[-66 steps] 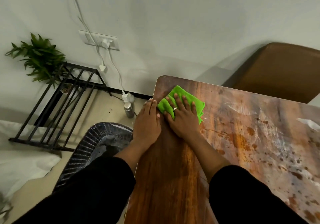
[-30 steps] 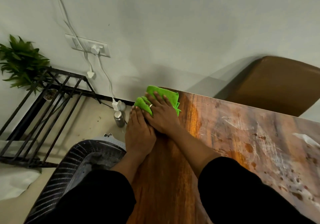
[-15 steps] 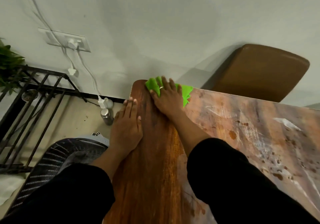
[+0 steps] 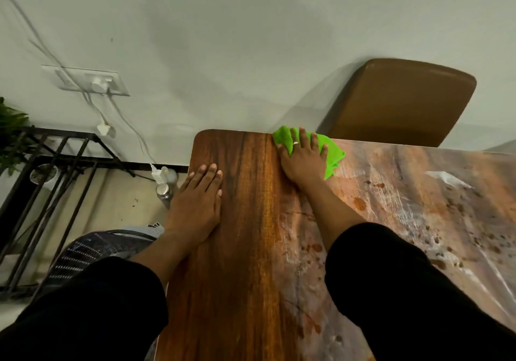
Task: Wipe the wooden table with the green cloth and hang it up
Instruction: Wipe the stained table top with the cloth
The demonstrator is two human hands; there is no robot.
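Observation:
A folded green cloth (image 4: 333,154) lies at the far edge of the wooden table (image 4: 251,249). My right hand (image 4: 304,159) presses flat on the cloth with straight, spread fingers and covers most of it. My left hand (image 4: 195,204) rests flat on the table's left edge, fingers straight, holding nothing. The strip of table near the left edge looks dark and clean. The surface to the right of my right arm is pale, smeared and spotted with brown stains.
A brown chair back (image 4: 402,101) stands behind the table's far edge against the wall. Left of the table are a black metal rack (image 4: 55,170), a plant (image 4: 11,126), a wall socket with cables (image 4: 95,81), a small steel bottle (image 4: 164,191) and a woven chair (image 4: 92,251).
My right hand has slid the green cloth from the table's far left corner to the right along the far edge. My left hand has stayed flat at the left edge.

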